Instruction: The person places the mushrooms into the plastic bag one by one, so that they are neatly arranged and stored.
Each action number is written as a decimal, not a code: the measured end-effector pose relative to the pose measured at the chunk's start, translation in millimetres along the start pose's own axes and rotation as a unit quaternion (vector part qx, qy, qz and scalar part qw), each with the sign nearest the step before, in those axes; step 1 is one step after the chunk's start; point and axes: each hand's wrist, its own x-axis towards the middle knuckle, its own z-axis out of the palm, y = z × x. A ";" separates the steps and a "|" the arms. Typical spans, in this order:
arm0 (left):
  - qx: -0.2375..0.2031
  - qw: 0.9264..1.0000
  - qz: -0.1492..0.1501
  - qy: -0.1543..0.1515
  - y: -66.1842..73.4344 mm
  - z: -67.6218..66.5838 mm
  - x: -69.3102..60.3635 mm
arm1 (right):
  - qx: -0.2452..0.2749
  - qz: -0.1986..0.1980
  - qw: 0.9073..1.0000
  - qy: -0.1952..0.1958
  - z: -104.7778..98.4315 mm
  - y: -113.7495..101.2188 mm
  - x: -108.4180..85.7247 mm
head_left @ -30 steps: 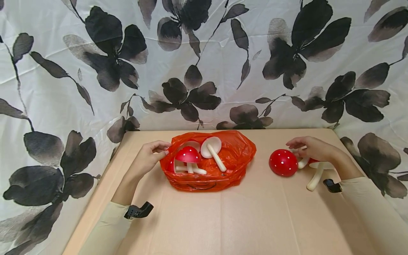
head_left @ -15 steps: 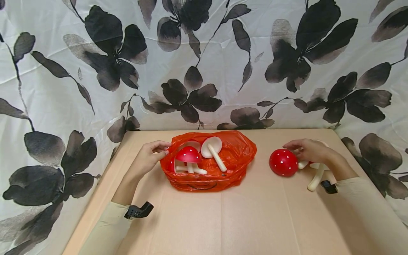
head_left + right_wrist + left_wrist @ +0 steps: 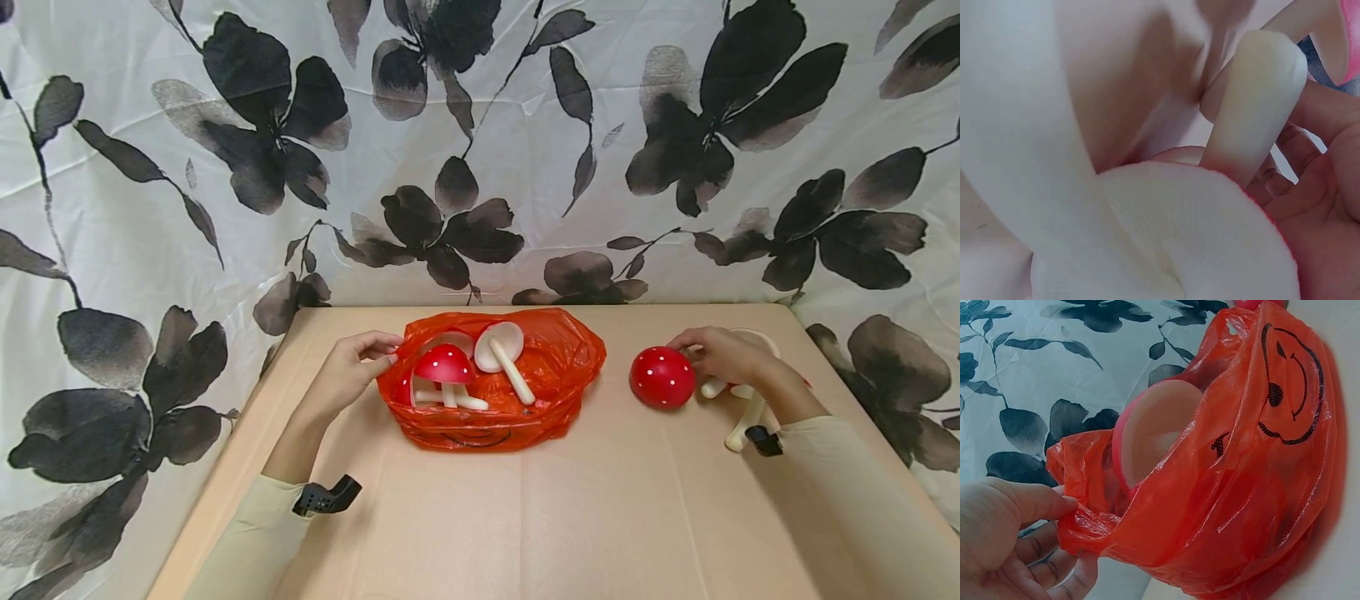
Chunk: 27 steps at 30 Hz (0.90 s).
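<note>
Your left hand (image 3: 351,368) pinches the crinkly bag (image 3: 480,437); stems (image 3: 1260,94) block your right hand (image 3: 726,354), can't tell its grip, domed mushroom (image 3: 662,378) alongside.

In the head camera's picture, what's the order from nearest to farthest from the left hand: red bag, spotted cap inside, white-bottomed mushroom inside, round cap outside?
1. Red bag: pinched by the left hand.
2. Spotted cap: left part of the bag.
3. White-bottomed mushroom: farther right in the bag.
4. Round cap: outside, right of the bag, by the right hand.
</note>
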 end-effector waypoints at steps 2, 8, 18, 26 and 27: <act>0.000 1.000 -0.001 0.000 -0.3 -0.2 -0.1 | 0.000 0.000 1.000 -0.001 1.0 0.1 1.1; -0.003 1.000 -0.007 -0.001 -2.2 -0.1 0.5 | 0.001 -0.009 1.000 0.004 2.7 -0.2 2.8; -0.002 1.000 -0.004 0.000 -2.2 -1.2 -0.6 | -0.025 -0.062 0.998 0.020 4.0 1.5 6.2; -0.006 1.000 -0.005 -0.004 -3.9 -1.8 -0.7 | -0.018 -0.072 0.997 0.010 4.3 0.1 2.2; -0.006 1.000 -0.004 -0.004 -4.3 -1.7 -0.7 | -0.017 -0.071 0.997 0.008 4.2 -0.3 1.6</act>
